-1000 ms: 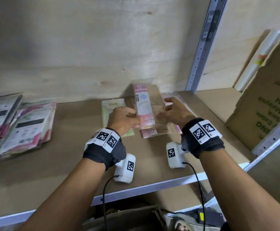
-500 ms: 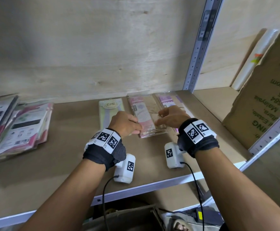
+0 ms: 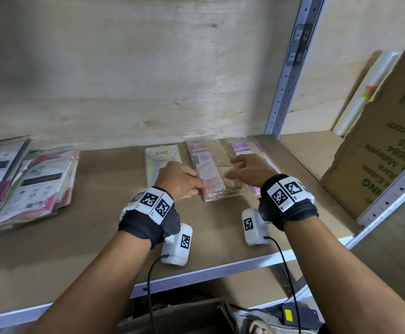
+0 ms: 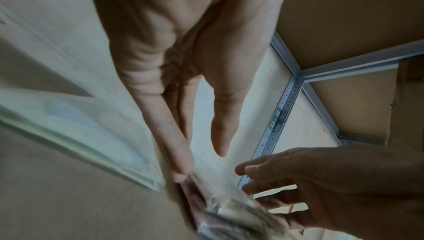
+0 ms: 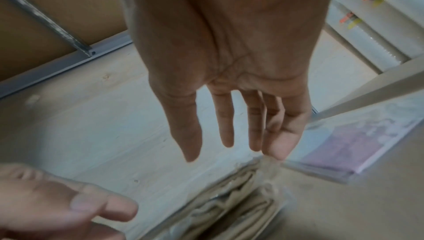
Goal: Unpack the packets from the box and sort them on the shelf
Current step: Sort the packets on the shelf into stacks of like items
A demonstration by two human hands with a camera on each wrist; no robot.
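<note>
A stack of pink packets [image 3: 211, 172] lies flat on the brown shelf [image 3: 100, 237], between a green packet [image 3: 159, 157] and a purple packet [image 3: 241, 147]. My left hand [image 3: 196, 182] sits at the stack's left edge. In the left wrist view its fingers [image 4: 181, 162] are straight and the tips touch the pink packets [image 4: 229, 213]; the thumb stands apart. My right hand [image 3: 232, 168] hovers just over the stack's right side, fingers spread and holding nothing. The right wrist view shows the right hand [image 5: 229, 153] open above the beige face of the pink packets [image 5: 241, 198], with the purple packet [image 5: 355, 144] beside it.
A pile of pink and grey packets [image 3: 28, 184] lies at the shelf's left end. A grey metal upright [image 3: 288, 75] stands behind the purple packet. A cardboard box with green print [image 3: 377, 153] leans at the right, a white roll [image 3: 365, 92] behind it. Brown cardboard [image 3: 172, 319] shows below the shelf.
The pink stack, held tilted up in both hands a second ago, now lies flat on the shelf. My right hand has let go and lifted; my left fingers have straightened at its edge.
</note>
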